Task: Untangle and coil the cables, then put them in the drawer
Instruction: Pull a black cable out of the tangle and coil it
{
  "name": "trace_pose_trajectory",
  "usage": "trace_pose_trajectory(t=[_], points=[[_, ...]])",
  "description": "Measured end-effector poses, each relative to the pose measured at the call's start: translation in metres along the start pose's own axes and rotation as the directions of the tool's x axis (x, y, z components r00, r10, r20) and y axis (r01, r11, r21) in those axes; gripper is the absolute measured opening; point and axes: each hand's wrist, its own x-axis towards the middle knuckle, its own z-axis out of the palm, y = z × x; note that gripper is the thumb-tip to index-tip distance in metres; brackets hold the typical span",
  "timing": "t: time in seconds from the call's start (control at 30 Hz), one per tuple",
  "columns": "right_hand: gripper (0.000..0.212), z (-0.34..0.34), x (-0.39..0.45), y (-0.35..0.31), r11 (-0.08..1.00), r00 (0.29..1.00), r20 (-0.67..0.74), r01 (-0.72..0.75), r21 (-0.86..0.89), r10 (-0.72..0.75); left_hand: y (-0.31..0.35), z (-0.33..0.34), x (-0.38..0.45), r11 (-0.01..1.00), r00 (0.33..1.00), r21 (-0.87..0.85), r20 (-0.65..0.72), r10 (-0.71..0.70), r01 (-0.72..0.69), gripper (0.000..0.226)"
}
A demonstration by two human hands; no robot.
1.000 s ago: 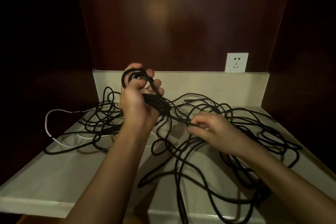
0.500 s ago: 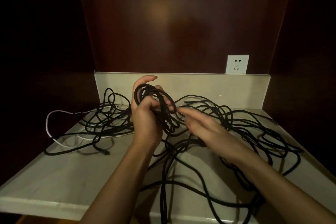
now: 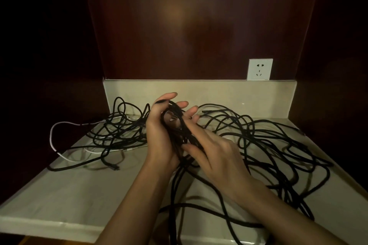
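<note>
Holding a bundle of black loops [image 3: 175,123] upright in my left hand [image 3: 162,135], I have the coil lying across my palm with my fingers nearly straight and fanned up behind it, thumb on the near side, so the strands are cradled more than squeezed. Half a second ago my fingers were curled tighter around a rounder, more open ring of cable; now the loops are pressed together into a narrow, elongated hank. My right hand [image 3: 217,151] has come in from the right and lies against the lower part of that hank, fingers stretched forward and relaxed, touching the strands; whether any finger pinches one I cannot tell. A second ago it was further right, down by the surface, gripping a single strand.

The coil sits above the middle of the pale countertop [image 3: 75,191], between both hands. From its lower end, black cable [image 3: 278,145] runs down and spreads in loose, overlapping tangles, mostly to the right and toward the near edge, with another knot of loops to the left. A white cable [image 3: 52,135] arcs through that left tangle and past the counter's left edge. Behind stands a low beige backsplash [image 3: 219,91], dark wood panelling above, and a white wall socket [image 3: 259,69] at the right.
</note>
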Motion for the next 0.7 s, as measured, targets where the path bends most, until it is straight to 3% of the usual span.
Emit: trace_pose_trajectory(t=[0.13,0.3,0.37,0.43,0.53,0.63,0.7], points=[[0.045,0.003,-0.001,-0.003,1.000,0.994,-0.106,0.008,0.006,-0.007,0.000,-0.001,0.001,0.998,0.998,0.040,0.049,-0.045,0.043,0.035],[0.027,0.000,0.004,-0.008,0.994,0.993,-0.038,-0.108,-0.008,0.107,-0.016,-0.012,-0.003,0.978,0.950,0.072,0.261,0.169,-0.194,0.057],[0.027,0.000,0.004,-0.011,0.991,0.994,0.012,-0.108,-0.078,0.109,-0.021,-0.016,-0.003,0.958,0.934,0.148,0.301,0.194,-0.246,0.054],[0.033,0.000,0.004,-0.013,0.988,0.994,0.057,-0.090,-0.123,0.097,-0.022,-0.017,-0.001,0.956,0.945,0.179,0.275,0.179,-0.234,0.036],[0.051,-0.002,0.005,-0.020,0.992,0.988,0.096,-0.112,-0.059,0.118,-0.019,-0.015,-0.001,0.993,0.973,0.023,0.204,0.109,-0.116,0.007],[0.061,-0.003,0.006,-0.029,0.991,0.990,0.051,-0.133,-0.034,0.135,-0.017,-0.016,0.002,0.991,0.992,-0.131,0.124,0.029,-0.013,0.021],[0.062,-0.002,0.007,-0.034,0.990,0.990,0.040,-0.131,-0.058,0.133,-0.014,-0.016,0.003,0.995,0.992,-0.089,0.114,0.047,-0.037,0.028]])
